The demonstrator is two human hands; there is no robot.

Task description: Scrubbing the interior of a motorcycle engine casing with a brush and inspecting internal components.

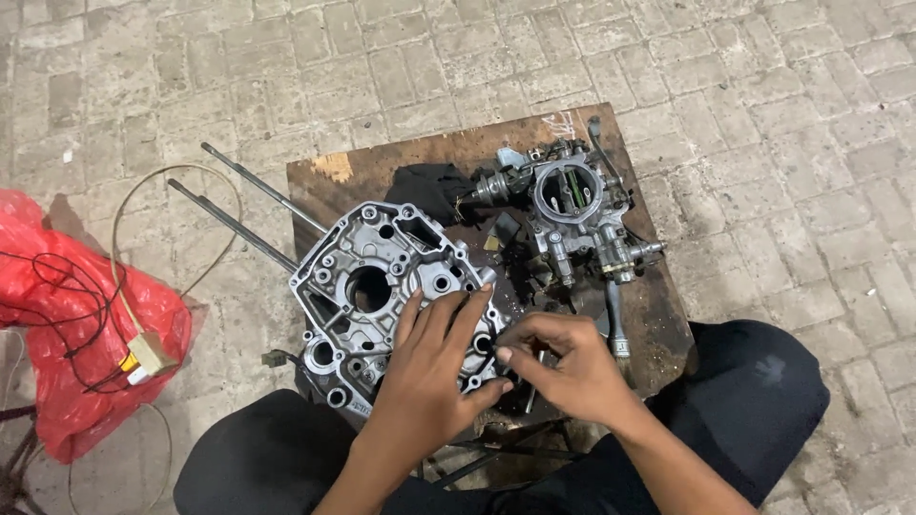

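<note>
A grey cast-metal engine case half [372, 277] lies flat on a worn wooden board [496, 143]. My left hand [434, 367] rests palm-down on the case's near right part, fingers spread over it. Just to its right, my right hand [563, 367] pinches something small and dark at the case's right edge; what it is cannot be made out. A silver carburettor [572, 205] stands on the board behind the hands, with a black rag [429, 186] to its left.
Two long metal rods [243, 205] stick out from the board's left side over the paved ground. A red plastic bag [76, 324] with wires and a small yellow-white box [148, 355] lies at the left. My dark-trousered knees [754, 391] flank the board.
</note>
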